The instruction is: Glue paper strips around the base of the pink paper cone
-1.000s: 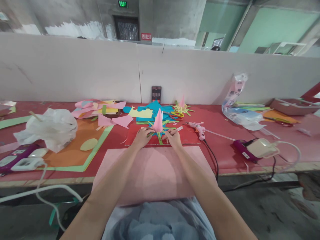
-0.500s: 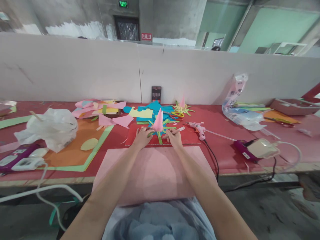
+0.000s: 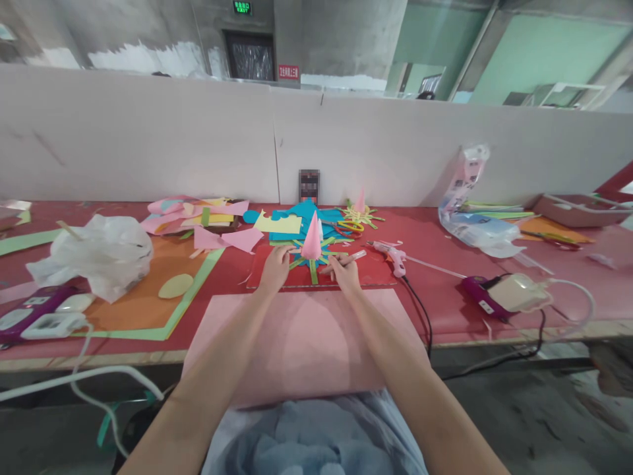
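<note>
gripping slim tool (image 3: 358, 255): right hand (image 3: 346, 273); left hand (image 3: 277, 265) by cone (image 3: 312, 241), grip unclear; sign (image 3: 242, 7): "exit"

Across the top of the frame, a bare grey wall (image 3: 341, 39) could be seen, roughly patched with white along its lower stretch. A dark doorway (image 3: 250, 58) was set into it left of centre, topped by a lit green exit sign (image 3: 242, 7), and a small red sign (image 3: 289, 72) was mounted to its right. The upper right was filled by pale green walls (image 3: 554, 59). The middle band was crossed by a white partition (image 3: 148, 138), by which a red-topped table (image 3: 425, 227) was backed. At lower right, a grey floor (image 3: 524, 409) was marked with dark stains.
</note>
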{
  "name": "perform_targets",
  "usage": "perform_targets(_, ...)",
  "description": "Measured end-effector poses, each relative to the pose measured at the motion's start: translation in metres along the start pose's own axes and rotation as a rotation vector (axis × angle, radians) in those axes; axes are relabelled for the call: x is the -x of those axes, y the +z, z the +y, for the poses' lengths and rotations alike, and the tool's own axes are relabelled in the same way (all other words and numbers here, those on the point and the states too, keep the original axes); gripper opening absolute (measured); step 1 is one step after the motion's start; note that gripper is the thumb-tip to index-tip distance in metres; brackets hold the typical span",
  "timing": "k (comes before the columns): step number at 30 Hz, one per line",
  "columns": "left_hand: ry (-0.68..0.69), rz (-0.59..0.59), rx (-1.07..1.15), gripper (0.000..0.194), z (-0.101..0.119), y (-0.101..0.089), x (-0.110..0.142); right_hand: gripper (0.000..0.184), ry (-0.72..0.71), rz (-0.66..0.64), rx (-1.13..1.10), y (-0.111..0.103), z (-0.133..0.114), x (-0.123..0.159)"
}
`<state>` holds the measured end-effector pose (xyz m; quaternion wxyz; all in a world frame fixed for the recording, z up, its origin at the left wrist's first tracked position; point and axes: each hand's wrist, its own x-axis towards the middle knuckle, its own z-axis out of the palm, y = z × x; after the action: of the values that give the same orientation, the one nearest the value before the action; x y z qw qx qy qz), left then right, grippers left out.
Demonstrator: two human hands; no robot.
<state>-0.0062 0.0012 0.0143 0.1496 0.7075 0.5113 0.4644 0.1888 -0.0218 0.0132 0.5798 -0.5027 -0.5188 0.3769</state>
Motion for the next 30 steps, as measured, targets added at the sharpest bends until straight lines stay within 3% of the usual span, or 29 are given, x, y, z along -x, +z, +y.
perform_targets(2, -0.068, 0.057, 0.15, 0.035, 0.002, 0.0, -0.001, 0.029, 0.003, 0.002, -0.004, 0.0, 0.0, 0.0)
perform_targets(5, -0.205, 0.151, 0.547, 0.034, 0.004, -0.001, -0.003, 0.03, 0.005, 0.01, -0.005, 0.0, -0.001, 0.0)
perform_targets(9, -0.506, 0.306, 1.088, 0.032, 0.0, -0.01, -0.008, 0.029, 0.009, 0.011, -0.016, 0.0, -0.002, 0.001)
perform_targets(12, -0.719, 0.455, 1.276, 0.029, -0.006, -0.018, -0.01, 0.029, 0.006, 0.004, -0.035, 0.0, -0.002, 0.001)
perform_targets(15, -0.762, 0.475, 1.327, 0.023, -0.008, -0.022, -0.013, 0.028, 0.008, 0.001, -0.048, 0.001, -0.002, 0.001)
perform_targets(19, -0.635, 0.365, 1.199, 0.015, 0.0, -0.017, -0.013, 0.031, 0.014, 0.007, -0.071, 0.001, -0.003, 0.001)
perform_targets(23, -0.269, 0.007, 0.776, 0.032, 0.015, -0.007, -0.003, 0.033, 0.029, 0.04, -0.169, 0.001, -0.004, 0.001)
perform_targets(25, -0.149, -0.147, 0.562, 0.038, 0.021, -0.003, 0.004, 0.033, 0.031, 0.053, -0.193, 0.001, -0.004, 0.002)
perform_targets(30, -0.021, -0.284, 0.356, 0.044, 0.021, 0.001, 0.012, 0.033, 0.05, 0.043, -0.13, 0.0, -0.004, 0.005)
